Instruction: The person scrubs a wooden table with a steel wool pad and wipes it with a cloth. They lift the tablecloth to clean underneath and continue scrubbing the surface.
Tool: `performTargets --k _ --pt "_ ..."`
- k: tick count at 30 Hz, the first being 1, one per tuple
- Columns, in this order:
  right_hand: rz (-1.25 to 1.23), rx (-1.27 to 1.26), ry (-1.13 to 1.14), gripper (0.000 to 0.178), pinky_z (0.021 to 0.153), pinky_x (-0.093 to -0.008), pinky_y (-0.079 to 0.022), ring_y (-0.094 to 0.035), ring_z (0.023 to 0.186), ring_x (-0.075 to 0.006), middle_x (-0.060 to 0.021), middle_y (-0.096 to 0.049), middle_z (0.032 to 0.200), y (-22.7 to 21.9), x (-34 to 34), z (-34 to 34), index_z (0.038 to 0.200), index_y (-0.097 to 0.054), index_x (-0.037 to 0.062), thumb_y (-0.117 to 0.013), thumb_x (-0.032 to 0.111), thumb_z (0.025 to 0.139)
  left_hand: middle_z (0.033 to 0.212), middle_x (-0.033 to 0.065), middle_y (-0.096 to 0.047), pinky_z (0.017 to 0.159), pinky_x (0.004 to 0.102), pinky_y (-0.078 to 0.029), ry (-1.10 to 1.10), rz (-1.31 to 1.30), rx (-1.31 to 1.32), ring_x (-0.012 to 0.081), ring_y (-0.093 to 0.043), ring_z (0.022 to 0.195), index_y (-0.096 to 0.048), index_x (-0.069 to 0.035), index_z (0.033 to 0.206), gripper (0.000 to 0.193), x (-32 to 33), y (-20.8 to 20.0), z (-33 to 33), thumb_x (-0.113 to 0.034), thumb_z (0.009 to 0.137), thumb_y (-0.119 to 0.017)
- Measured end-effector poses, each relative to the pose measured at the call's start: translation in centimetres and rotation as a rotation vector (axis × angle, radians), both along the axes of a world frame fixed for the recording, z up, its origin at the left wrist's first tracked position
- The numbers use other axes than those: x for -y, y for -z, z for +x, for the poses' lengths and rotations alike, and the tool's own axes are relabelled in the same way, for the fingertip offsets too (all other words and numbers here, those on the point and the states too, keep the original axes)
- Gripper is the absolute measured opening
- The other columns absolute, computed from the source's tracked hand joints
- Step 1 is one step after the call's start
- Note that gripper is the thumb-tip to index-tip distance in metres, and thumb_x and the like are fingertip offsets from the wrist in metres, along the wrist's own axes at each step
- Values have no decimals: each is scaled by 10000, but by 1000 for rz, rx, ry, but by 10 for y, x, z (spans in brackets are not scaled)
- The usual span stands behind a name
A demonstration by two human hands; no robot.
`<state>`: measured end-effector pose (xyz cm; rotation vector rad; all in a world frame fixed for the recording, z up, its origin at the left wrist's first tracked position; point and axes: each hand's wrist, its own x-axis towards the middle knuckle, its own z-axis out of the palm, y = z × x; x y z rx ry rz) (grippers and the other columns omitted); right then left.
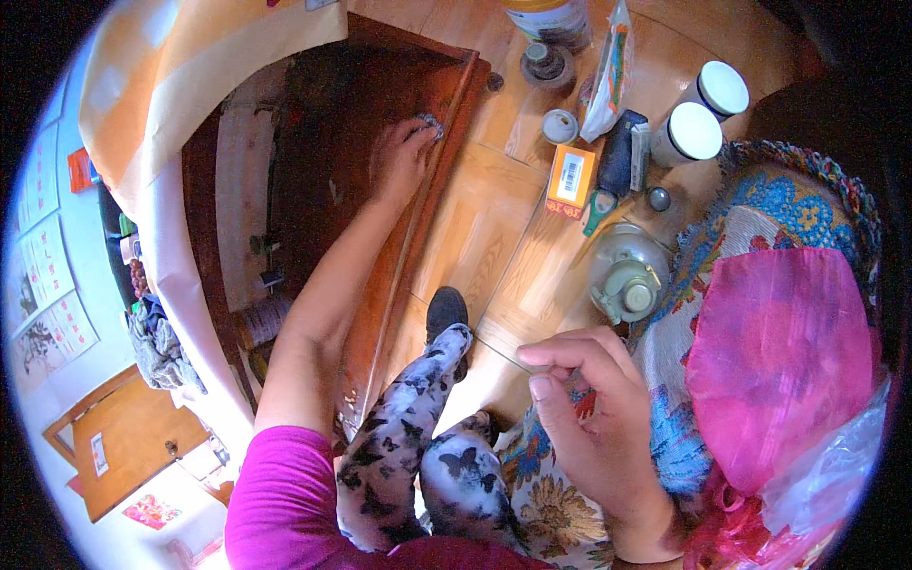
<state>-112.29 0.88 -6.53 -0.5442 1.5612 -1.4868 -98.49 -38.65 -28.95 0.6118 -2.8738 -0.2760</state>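
My left hand point(399, 161) reaches into a dark reddish-brown wooden cabinet point(328, 133). Its fingers are closed on a small crumpled bluish-white wad point(430, 124), pressed against the wood near the cabinet's edge. In front of my body, above the floral cover, hovers my right hand point(598, 408). Its thumb and forefinger come close together in a pinch; what they hold, if anything, is too small to make out.
On the wooden floor point(465, 218) stand a glass jar point(632, 275), an orange box point(571, 179), green-handled scissors point(598, 211), two white-lidded containers point(692, 131) and a tub point(551, 19). A pink bag point(779, 351) lies on the floral cover point(560, 503) at right.
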Motion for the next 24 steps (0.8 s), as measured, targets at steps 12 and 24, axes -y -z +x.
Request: performTargets --k 12,24 --pt "19 -7 15 219 758 -329 -553 -658 851 -244 -123 -656 982 1 -2 -2 1054 -699 49 -721 24 838 995 120 -663 812 436 -523 -93 -12 31 337 -643 952 -709 -117 971 121 -5 -22 -78 -161 859 -706" --pt "31 -13 -19 212 765 -342 -541 -653 872 -246 -118 -658 985 0 -3 -2 1052 -702 54 -721 52 841 1007 146 -650 889 426 -502 -202 -6 77 343 -617 1008 -688 -92 990 154 12 -23 -121 -203 884 -681"
